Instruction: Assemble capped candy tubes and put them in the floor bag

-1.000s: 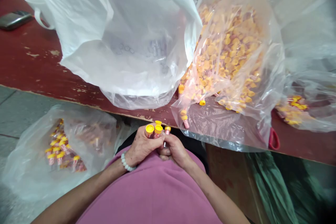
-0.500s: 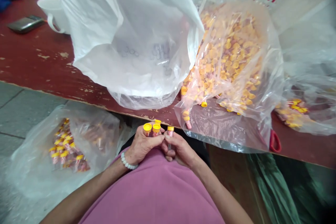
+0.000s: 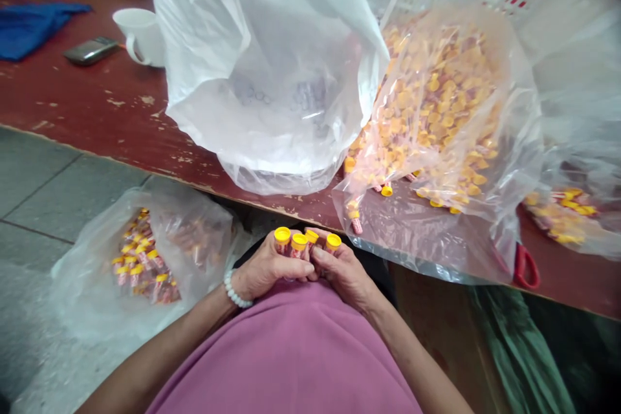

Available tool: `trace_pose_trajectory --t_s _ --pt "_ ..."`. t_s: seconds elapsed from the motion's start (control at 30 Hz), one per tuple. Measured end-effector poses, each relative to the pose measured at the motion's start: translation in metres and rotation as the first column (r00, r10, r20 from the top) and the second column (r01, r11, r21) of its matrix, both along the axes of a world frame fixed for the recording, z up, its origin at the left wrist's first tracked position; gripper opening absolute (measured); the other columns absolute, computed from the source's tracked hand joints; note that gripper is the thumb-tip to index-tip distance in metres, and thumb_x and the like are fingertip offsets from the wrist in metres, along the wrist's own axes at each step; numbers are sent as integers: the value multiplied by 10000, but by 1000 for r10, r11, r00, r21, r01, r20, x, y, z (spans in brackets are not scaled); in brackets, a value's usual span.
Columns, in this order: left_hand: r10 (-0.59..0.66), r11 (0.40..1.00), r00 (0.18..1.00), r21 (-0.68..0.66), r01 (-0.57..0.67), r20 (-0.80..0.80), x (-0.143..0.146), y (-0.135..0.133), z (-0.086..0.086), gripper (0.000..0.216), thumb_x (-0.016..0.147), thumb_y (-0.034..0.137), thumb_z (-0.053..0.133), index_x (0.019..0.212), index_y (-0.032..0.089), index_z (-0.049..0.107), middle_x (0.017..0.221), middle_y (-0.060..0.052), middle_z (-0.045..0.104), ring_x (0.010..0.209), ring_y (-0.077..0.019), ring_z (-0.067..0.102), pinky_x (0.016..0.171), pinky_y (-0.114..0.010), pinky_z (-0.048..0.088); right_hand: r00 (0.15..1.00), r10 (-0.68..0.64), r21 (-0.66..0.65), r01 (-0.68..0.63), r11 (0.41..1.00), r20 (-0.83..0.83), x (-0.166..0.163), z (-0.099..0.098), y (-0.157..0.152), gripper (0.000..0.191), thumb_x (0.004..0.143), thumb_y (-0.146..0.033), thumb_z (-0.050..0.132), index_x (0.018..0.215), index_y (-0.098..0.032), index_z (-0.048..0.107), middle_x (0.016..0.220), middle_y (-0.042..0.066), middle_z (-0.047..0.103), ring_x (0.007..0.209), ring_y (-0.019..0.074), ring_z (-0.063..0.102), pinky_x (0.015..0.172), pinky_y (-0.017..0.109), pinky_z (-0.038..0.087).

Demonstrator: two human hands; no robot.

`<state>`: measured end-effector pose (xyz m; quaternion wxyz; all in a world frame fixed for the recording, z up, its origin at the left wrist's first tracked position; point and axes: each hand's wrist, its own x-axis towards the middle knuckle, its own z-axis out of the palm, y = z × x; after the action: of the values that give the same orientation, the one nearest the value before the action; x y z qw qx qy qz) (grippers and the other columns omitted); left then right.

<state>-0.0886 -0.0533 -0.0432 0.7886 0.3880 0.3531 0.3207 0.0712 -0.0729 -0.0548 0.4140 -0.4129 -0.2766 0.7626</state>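
Note:
Close to my body at the table edge, my left hand [image 3: 264, 268] is closed around small clear tubes with yellow caps [image 3: 282, 237], upright and side by side. They seem to have pink-and-white contents or wrapping. My right hand [image 3: 345, 272] grips another yellow-capped tube [image 3: 333, 243], its thumb and fingers meeting those of the left. Between the hands a further yellow cap [image 3: 312, 237] tilts; which hand bears it I cannot tell. The lower parts of the tubes are hidden by my fingers.
A big white plastic bag [image 3: 204, 32] stands open ahead on the red table [image 3: 111, 110]. Right of it lies a clear bag of yellow-capped tubes [image 3: 441, 97], near red-handled scissors [image 3: 526, 266]. Another tube-filled bag [image 3: 82, 297] sits low left. A white mug [image 3: 145, 35] stands back left.
The tube in my right hand has moved slightly right, its cap now tipped toward me. The tilted cap between my hands has shifted right, away from the left-hand tubes. The view has swung left.

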Motion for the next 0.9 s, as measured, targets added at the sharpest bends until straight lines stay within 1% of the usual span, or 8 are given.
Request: trace_pose_trajectory --t_s 0.1,0.23,0.37,0.5,0.57,0.67,0.73,0.9 --pt "-68 990 993 -115 79 98 1 2 -1 73 653 163 688 684 114 643 685 -68 673 673 -178 645 658 -284 509 1000 15 4 -15 1000 -20 -1 3 2 322 760 -367 686 1012 -206 564 664 -44 545 511 70 443 543 221 369" --pt "-103 946 970 -280 164 222 0 4 -2 180 697 254 707 817 123 674 762 -98 694 740 -221 686 692 -314 539 1000 24 -14 -24 1000 19 1 4 3 307 732 -375 712 940 -188 585 693 -37 545 496 51 397 509 202 342" --pt "-79 916 951 -355 188 299 0 7 1 228 728 329 719 860 159 642 817 -83 679 780 -251 701 635 -288 551 984 -153 -3 154 988 86 5 5 4 286 703 -352 732 899 -176 618 771 -2 600 621 83 492 569 202 394" --pt "-49 905 939 -383 185 340 0 8 1 234 757 336 692 887 151 634 918 -100 664 802 -275 703 596 -280 565 930 -367 -61 368 928 23 10 12 1 246 678 -345 728 829 -186 616 826 19 642 744 133 576 662 245 466" --pt "-27 900 944 -402 166 329 0 8 -1 237 775 345 670 900 146 638 966 -100 653 766 -254 704 569 -269 566 920 -392 -26 393 919 17 10 15 0 209 684 -326 722 779 -194 592 800 9 639 746 143 596 665 260 484" --pt "11 904 959 -413 111 282 1 7 -4 272 794 392 641 913 148 628 842 -72 650 678 -214 693 523 -259 559 969 -233 23 231 973 78 6 19 0 238 700 -311 726 858 -215 576 747 -20 627 604 119 578 552 249 468" --pt "49 918 973 -394 45 226 3 6 -5 286 783 404 653 918 155 618 764 -51 641 635 -190 676 506 -259 556 986 -90 29 86 996 140 1 21 4 352 673 -297 756 967 -223 577 724 -34 628 543 105 547 529 247 455" --pt "145 945 983 -311 -103 115 -3 2 -5 360 765 454 659 946 146 616 730 -44 647 549 -153 638 500 -266 541 958 132 40 -147 988 254 -22 23 25 365 631 -281 781 955 -175 653 759 -4 655 625 124 562 605 262 468"
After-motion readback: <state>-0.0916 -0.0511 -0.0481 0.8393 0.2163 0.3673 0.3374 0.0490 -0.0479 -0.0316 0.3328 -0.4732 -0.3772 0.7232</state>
